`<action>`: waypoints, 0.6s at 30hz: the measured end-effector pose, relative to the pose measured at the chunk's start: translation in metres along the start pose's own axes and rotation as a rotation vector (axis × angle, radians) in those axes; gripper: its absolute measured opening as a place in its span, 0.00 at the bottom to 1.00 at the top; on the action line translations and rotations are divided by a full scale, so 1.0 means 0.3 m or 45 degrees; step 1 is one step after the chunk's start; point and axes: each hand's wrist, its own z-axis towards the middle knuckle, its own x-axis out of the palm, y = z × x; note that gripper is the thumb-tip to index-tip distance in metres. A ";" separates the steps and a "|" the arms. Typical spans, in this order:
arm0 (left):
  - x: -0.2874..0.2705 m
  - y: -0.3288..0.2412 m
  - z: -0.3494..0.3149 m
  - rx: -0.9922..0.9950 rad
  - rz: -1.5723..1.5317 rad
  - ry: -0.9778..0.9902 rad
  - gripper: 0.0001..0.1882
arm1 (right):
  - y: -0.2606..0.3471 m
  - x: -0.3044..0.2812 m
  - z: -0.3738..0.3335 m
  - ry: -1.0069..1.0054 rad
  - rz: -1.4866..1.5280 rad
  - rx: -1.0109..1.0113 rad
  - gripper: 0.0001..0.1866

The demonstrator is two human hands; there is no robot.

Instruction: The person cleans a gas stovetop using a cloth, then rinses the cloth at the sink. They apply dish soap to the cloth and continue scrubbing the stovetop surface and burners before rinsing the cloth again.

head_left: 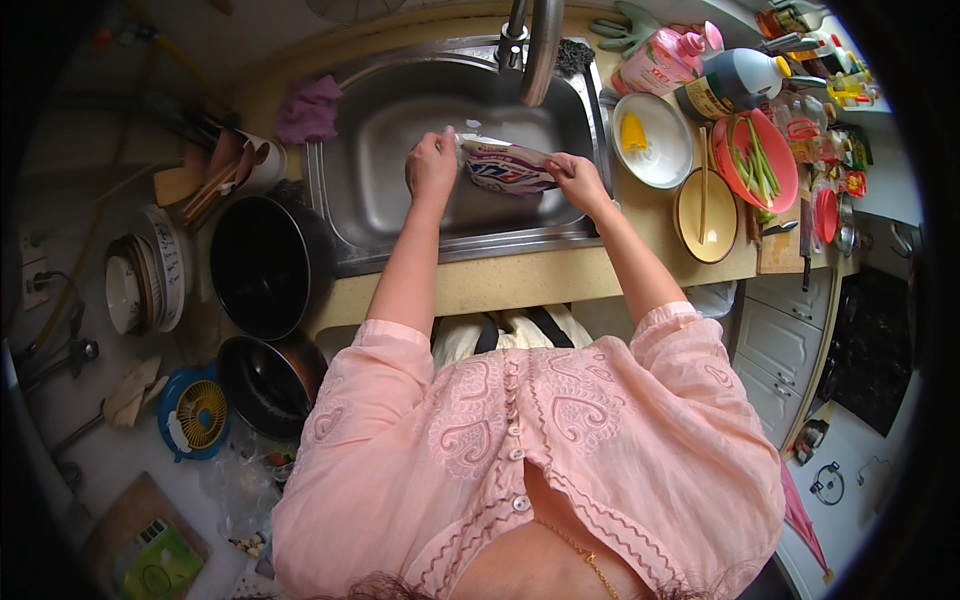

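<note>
Above the metal sink (380, 140), a printed white and purple plastic packet (505, 168) hangs between my two hands. My left hand (432, 165) is closed, thumb and fingers pinching the packet's left edge. At the opposite end, my right hand (580, 183) grips the right edge with bent fingers. Whatever the packet contains is hidden. A small pale scrap (473, 125) shows just past the packet. Over the sink's far side curves the tap (541, 60).
Right of the sink stand a white bowl (672, 150) with a yellow piece, a yellow bowl (690, 225) with chopsticks, and a red basin (783, 135) of green stalks. A purple cloth (308, 110) and a dark pot (262, 265) sit on the left.
</note>
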 end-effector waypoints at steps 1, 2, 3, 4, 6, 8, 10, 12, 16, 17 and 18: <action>-0.004 0.003 0.003 -0.047 0.044 0.022 0.14 | -0.003 0.001 0.006 0.002 -0.046 -0.004 0.09; -0.012 0.008 0.004 -0.103 0.029 0.070 0.15 | -0.006 0.003 0.009 0.003 -0.092 -0.008 0.09; -0.039 -0.012 0.001 -0.157 0.011 0.120 0.16 | -0.008 0.001 0.009 0.002 -0.073 -0.007 0.09; -0.056 -0.024 -0.006 -0.212 -0.006 0.169 0.17 | -0.010 -0.002 0.008 0.001 -0.053 -0.006 0.09; -0.060 -0.023 -0.032 0.007 -0.179 0.139 0.18 | -0.013 -0.004 0.008 -0.002 -0.034 -0.011 0.09; -0.053 -0.013 -0.032 0.107 -0.221 0.095 0.17 | -0.014 -0.003 0.009 -0.006 -0.034 -0.024 0.09; -0.034 -0.001 -0.010 0.076 -0.139 0.040 0.16 | 0.003 -0.006 0.007 0.029 -0.073 -0.016 0.09; -0.047 0.003 0.038 -0.126 -0.030 0.254 0.15 | 0.011 -0.009 0.006 0.037 -0.066 -0.013 0.09; -0.050 -0.019 -0.004 0.075 -0.101 0.180 0.18 | -0.002 -0.008 0.011 0.017 0.001 -0.003 0.10; -0.044 -0.010 -0.003 0.094 -0.113 0.158 0.18 | -0.010 -0.005 0.013 0.015 -0.002 -0.005 0.10; -0.035 -0.004 0.001 0.113 -0.129 0.134 0.19 | -0.017 -0.006 0.016 0.012 -0.010 -0.008 0.10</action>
